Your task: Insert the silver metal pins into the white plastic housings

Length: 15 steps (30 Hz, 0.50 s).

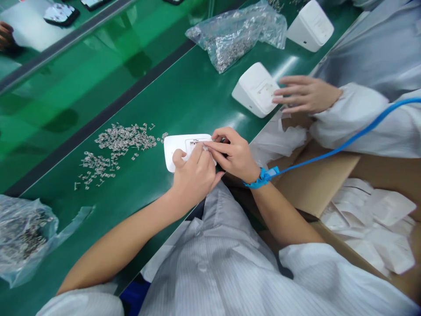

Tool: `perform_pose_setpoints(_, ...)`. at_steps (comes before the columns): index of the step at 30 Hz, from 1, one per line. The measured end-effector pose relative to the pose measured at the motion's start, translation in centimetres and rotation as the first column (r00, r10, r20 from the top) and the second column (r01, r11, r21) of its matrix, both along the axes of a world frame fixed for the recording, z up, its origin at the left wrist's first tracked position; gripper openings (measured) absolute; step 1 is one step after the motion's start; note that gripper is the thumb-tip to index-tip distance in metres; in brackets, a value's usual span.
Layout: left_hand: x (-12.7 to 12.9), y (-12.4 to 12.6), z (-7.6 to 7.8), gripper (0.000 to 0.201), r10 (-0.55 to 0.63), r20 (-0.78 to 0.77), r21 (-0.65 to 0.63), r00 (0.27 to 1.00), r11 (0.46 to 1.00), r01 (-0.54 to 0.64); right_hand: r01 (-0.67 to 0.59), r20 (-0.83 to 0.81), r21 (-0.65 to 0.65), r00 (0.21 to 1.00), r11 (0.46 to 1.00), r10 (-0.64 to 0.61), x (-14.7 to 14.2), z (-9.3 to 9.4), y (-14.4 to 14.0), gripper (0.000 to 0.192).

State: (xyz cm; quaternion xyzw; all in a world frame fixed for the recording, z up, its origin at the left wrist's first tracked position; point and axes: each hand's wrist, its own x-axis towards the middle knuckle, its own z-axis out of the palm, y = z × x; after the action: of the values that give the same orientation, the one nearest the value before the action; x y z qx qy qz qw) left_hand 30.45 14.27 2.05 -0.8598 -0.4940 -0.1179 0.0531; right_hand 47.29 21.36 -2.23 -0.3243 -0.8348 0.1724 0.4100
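A white plastic housing [177, 147] lies flat on the green belt [158, 101] in front of me. My left hand [192, 173] rests on its near edge and holds it down, fingertips at a small recess in its top. My right hand [232, 151] pinches a small metal part at that same recess. A blue wrist strap [263, 177] with a blue cord circles my right wrist. A loose pile of small metal parts [115, 147] lies on the belt just left of the housing.
A co-worker's hand [304, 94] touches another white housing [255, 90] on the right. A third housing [311, 26] and a clear bag of metal parts [237, 33] lie farther back. Another bag [23, 237] sits at the near left. An open carton [368, 219] holds wrapped white parts.
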Motion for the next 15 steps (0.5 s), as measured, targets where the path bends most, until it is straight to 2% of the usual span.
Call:
perform_pose_setpoints(6,0.0,-0.2,0.2,0.039,-0.006,-0.074,0.026,0.997,1.000,0.008,0.019,0.291,0.015,0.957,1.000,-0.022,0.1,1.9,0.0,0.023)
perform_pose_setpoints(9,0.2,-0.6,0.3,0.039,-0.008,-0.119,0.056,0.993,0.998,0.014,0.036,0.194,-0.046,0.981,0.998,-0.026,-0.2,2.4,0.5,0.015)
perform_pose_setpoints(11,0.3,-0.9,0.3,0.041,-0.007,-0.129,0.042,0.992,0.999,0.012,0.045,0.115,-0.106,0.993,0.993,-0.033,-0.6,2.5,1.1,0.016)
perform_pose_setpoints(15,0.4,-1.0,0.4,0.049,0.002,-0.159,0.037,0.987,0.999,0.003,0.097,0.165,-0.183,0.984,0.978,-0.066,-1.5,2.8,2.4,0.021)
